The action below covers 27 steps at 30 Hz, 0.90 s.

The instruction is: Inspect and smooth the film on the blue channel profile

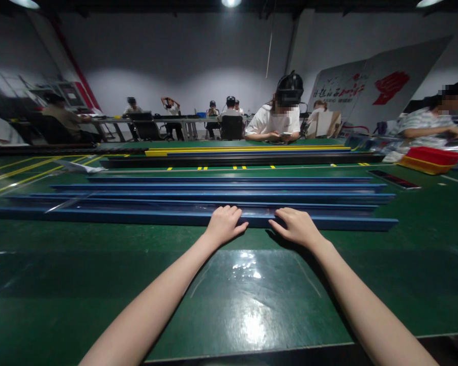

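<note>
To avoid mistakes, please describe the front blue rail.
On the green table, blue rails lie side by side. The front rail is nearest the camera, with the left hand and right hand on it; it alone of them leaves the picture at left.

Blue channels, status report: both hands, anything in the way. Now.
Left hand and right hand on nearest blue channel. Grip firmness unclear. More blue channels behind. Smartphone off right, not in the way.

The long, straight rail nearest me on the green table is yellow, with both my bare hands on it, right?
Not quite: in the head view, that nearest rail is blue, not yellow. Your left hand and right hand are on it, and it lies on the green table.
</note>
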{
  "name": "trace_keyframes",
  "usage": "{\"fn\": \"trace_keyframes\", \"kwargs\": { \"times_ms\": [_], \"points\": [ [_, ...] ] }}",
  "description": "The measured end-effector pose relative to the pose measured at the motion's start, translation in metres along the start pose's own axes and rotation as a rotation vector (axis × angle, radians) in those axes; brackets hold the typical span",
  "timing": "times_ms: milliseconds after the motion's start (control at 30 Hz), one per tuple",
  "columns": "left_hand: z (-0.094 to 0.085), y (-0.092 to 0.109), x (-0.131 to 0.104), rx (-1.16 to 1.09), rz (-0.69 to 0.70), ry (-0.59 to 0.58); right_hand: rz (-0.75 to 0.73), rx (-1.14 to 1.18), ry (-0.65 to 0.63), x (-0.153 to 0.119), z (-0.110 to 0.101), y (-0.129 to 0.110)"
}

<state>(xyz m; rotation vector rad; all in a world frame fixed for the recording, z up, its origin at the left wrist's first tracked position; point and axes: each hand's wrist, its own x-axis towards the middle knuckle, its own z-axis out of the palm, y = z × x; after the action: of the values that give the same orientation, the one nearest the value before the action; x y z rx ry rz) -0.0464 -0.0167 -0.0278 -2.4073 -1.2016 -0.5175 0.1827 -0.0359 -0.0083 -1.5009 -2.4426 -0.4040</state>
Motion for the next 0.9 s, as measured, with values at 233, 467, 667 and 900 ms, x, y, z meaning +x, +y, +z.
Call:
{"fn": "trace_keyframes", "kwargs": {
  "times_ms": [233, 467, 667, 900],
  "points": [
    [0.001, 0.000, -0.001, -0.005, 0.001, 0.004, 0.026, 0.019, -0.051, 0.004, -0.005, -0.002],
    [-0.002, -0.001, 0.000, -0.043, 0.005, -0.034, -0.002, 0.072, -0.107, 0.015, -0.011, -0.011],
    [-0.011, -0.003, 0.004, -0.075, 0.012, -0.159, -0.049, 0.032, -0.211, 0.031, -0.018, -0.021],
    [-0.025, -0.011, 0.012, -0.154, 0.040, -0.320, -0.052, 0.025, -0.269, 0.042, -0.019, -0.030]
  ]
}}
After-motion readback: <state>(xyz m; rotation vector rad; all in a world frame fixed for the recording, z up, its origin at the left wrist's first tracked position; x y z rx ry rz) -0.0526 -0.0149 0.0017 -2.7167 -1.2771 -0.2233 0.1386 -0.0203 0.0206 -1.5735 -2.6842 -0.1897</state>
